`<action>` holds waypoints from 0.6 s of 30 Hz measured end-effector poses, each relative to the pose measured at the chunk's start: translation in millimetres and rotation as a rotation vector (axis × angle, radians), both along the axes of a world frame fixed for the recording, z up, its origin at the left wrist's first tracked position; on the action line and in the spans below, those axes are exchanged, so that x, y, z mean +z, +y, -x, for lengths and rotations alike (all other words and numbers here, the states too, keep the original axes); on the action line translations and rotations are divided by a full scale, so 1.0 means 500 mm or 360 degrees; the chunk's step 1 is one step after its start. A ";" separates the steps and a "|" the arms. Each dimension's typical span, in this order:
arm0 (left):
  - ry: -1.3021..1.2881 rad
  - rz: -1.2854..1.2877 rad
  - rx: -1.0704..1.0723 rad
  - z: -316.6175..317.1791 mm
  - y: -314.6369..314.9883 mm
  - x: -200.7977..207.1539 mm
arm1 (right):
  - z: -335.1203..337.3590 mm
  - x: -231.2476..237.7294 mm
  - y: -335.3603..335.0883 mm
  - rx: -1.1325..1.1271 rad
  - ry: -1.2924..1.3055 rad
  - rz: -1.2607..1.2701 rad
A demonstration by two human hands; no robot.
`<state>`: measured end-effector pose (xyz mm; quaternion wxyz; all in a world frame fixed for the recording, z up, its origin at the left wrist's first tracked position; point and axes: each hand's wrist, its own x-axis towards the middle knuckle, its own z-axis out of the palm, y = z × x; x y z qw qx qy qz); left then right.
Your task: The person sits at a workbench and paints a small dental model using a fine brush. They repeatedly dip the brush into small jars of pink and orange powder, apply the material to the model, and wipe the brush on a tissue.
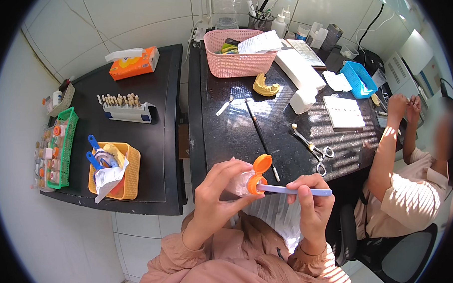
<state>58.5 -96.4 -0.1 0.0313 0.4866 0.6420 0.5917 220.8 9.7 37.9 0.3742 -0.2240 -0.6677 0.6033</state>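
Far left, on the left worktop (158,89): a green basket (66,146) of small jars at the outer edge; a yellow basket (130,173) holding blue-handled tools and paper; a rack of tooth samples (125,108); an orange tissue box (134,62) at the back.

Centre, on the dark right worktop (237,127): a pink basket (237,57) with papers at the back; a yellow dental cast (266,86) just in front of it; a long black brush (260,135) lying diagonally; scissors (316,152) to its right; white blocks and a white tray (343,112) further right; a blue basket (359,79) near the far corner.

Foreground: the left hand (217,193) is closed around a small clear bottle (242,182), fingers wrapped over its body; the bottle's orange flip cap (260,165) stands open. The bottle is held in the air, tipped sideways, at the near edge of the right worktop, above the person's lap. The right hand (312,199) pinches a pale blue spatula (294,190) between thumb and fingers; the spatula lies level, its left end touching the bottle's orange neck.

Far right: a second person (404,182) sits on a black chair, both hands raised close together over the worktop's end; what they hold is too small to tell.
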 end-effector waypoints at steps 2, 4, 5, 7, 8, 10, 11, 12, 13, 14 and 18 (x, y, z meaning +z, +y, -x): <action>0.0002 -0.0004 -0.0003 0.000 0.001 0.000 | 0.001 -0.004 0.002 0.0019 0.0015 0.0020; 0.0004 -0.0001 -0.0007 0.000 0.002 0.002 | 0.003 -0.005 0.004 0.0020 0.0019 0.0045; 0.0007 -0.0001 -0.0002 0.000 0.002 0.002 | 0.004 -0.006 0.004 0.0009 0.0027 0.0058; 0.0013 -0.0002 0.0005 0.001 0.002 0.002 | 0.006 -0.008 0.006 -0.0016 0.0043 0.0086; 0.0018 -0.0001 0.0008 0.001 0.002 0.002 | 0.006 -0.010 0.006 -0.0033 0.0063 0.0083; 0.0027 0.0001 0.0011 0.000 0.002 0.003 | 0.006 -0.014 0.006 -0.0069 0.0104 0.0077; 0.0019 0.0008 0.0008 0.000 0.001 0.003 | 0.006 -0.014 0.006 -0.0064 0.0114 0.0082; 0.0011 0.0014 0.0006 0.000 0.001 0.004 | 0.007 -0.014 0.007 -0.0059 0.0125 0.0087; 0.0003 0.0021 0.0003 0.000 0.001 0.004 | 0.007 -0.014 0.008 -0.0054 0.0135 0.0092; 0.0003 0.0021 0.0004 0.000 0.001 0.004 | 0.007 -0.014 0.009 -0.0059 0.0139 0.0101; -0.0009 0.0022 0.0010 -0.001 0.001 0.002 | 0.005 -0.019 0.012 -0.0075 0.0162 0.0125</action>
